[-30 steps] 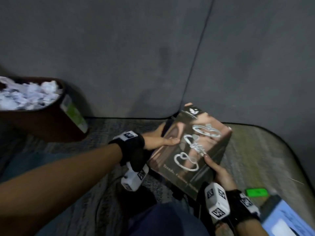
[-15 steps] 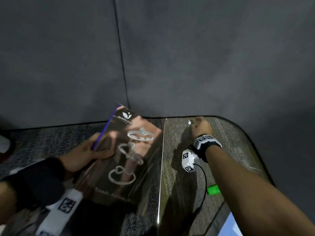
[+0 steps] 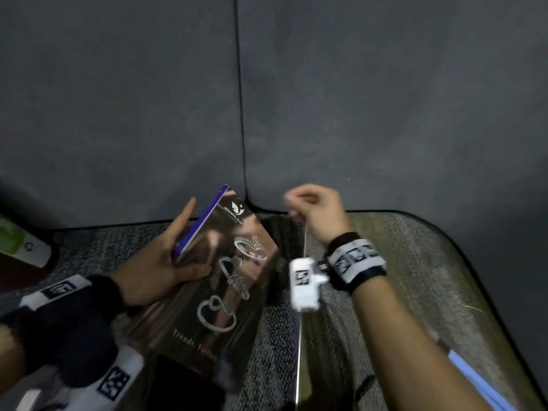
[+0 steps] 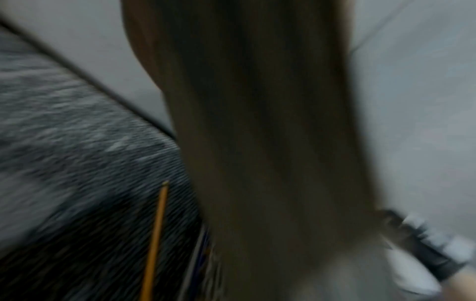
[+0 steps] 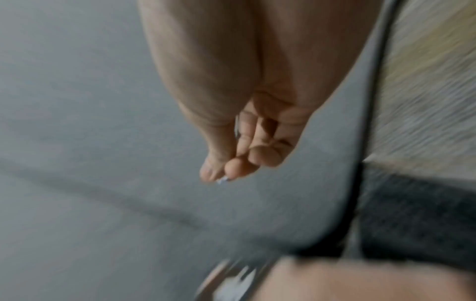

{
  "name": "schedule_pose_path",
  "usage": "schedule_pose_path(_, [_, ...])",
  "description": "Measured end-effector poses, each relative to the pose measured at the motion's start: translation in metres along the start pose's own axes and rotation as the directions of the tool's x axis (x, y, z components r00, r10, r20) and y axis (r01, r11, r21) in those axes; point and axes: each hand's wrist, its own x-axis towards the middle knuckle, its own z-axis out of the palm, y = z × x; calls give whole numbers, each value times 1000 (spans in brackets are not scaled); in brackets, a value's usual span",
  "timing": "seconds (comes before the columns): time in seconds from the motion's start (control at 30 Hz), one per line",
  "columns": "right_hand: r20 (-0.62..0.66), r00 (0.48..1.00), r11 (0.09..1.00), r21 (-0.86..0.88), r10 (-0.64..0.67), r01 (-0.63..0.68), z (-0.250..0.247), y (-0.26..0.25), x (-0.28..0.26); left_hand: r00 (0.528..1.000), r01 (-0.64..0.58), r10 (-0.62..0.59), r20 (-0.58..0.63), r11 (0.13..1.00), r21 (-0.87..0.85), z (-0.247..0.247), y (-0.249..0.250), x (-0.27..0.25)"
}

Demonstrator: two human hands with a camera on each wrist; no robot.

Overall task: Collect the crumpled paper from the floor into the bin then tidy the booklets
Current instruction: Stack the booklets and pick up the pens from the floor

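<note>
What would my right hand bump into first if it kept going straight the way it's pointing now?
Probably the grey wall. The right hand points away from you, above the carpet's far edge, with nothing visible between its fingers and the wall, though depth is hard to judge.

Ahead of both hands the grey padded wall (image 3: 355,99) closes off the way forward, meeting the floor just beyond the fingertips. Between the hands, the glossy dark booklet with silver rings on its cover (image 3: 225,280), gripped by the left hand (image 3: 160,262), blocks the middle. Under the raised right hand (image 3: 317,215), which pinches a small white scrap, lies open grey carpet (image 3: 400,277). Far left of the left hand stands a dark red bin (image 3: 17,262).
</note>
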Motion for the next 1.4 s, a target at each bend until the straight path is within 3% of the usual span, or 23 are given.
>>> schedule_pose_path(0.07, [221, 971, 996, -5, -91, 94, 51, -40, -31, 997, -75, 75, -14, 997, -7, -2, 6, 3])
schedule_pose_path(0.17, [322, 942, 994, -23, -90, 103, 95, -61, -52, 987, -160, 161, -25, 986, 45, -12, 21, -2])
schedule_pose_path(0.33, [257, 962, 996, 20, -92, 90, 128, -74, -71, 939, -308, 314, -142, 949, 61, -38, 28, -25])
schedule_pose_path(0.53, [249, 968, 1000, 11, -9, 7, 180, -94, -95, 933, -275, 287, -215, 958, 83, -77, 11, -53])
schedule_pose_path(0.63, [253, 961, 993, 10, -117, 118, 199, -101, -107, 920, -274, 299, -253, 953, 130, -88, 5, -69])
schedule_pose_path(0.7, [134, 972, 975, -86, -192, 204, 197, -91, -113, 913, -268, 301, -274, 951, 153, -93, 2, -77])
schedule_pose_path(0.77, [-20, 998, 988, -150, -51, 48, 187, -64, -117, 911, -228, 267, -314, 961, 155, -100, 0, -83])
schedule_pose_path(0.8, [-43, 994, 987, -118, 100, -104, 182, -49, -121, 908, -215, 250, -337, 967, 137, -105, 1, -85])
schedule_pose_path(0.83, [36, 962, 962, 42, 270, -271, 181, -36, -127, 900, -210, 238, -365, 971, 115, -110, 2, -86])
schedule_pose_path(0.9, [362, 786, 712, 345, 500, -612, 189, -19, -140, 875, -227, 225, -429, 973, 49, -122, 4, -86])
schedule_pose_path(0.93, [487, 712, 595, 401, 505, -696, 195, -16, -148, 865, -238, 218, -451, 971, 13, -128, 5, -87])
schedule_pose_path(0.97, [555, 686, 516, 458, 470, -724, 200, -13, -153, 867, -236, 208, -454, 972, -7, -132, 6, -88])
schedule_pose_path(1.1, [599, 704, 489, 517, 380, -703, 201, -19, -155, 928, -158, 169, -333, 986, 59, -165, 6, -94])
schedule_pose_path(1.13, [598, 701, 508, 496, 388, -704, 199, -24, -155, 911, -140, 171, -376, 984, 109, -183, 0, -95])
schedule_pose_path(1.17, [595, 702, 524, 483, 391, -702, 196, -29, -153, 858, -103, 178, -482, 979, 178, -204, -6, -94])
schedule_pose_path(1.23, [580, 718, 539, 490, 385, -685, 188, -34, -151, 685, 83, 176, -707, 945, 316, -249, -18, -94])
schedule_pose_path(1.27, [574, 724, 540, 497, 383, -680, 183, -36, -150, 640, 203, 165, -751, 906, 372, -268, -23, -96])
schedule_pose_path(1.33, [557, 736, 561, 492, 386, -666, 175, -37, -149, 660, 399, 101, -744, 792, 461, -296, -36, -94])
schedule_pose_path(1.4, [534, 754, 580, 496, 383, -646, 165, -38, -151, 683, 501, -2, -731, 729, 466, -310, -47, -92])
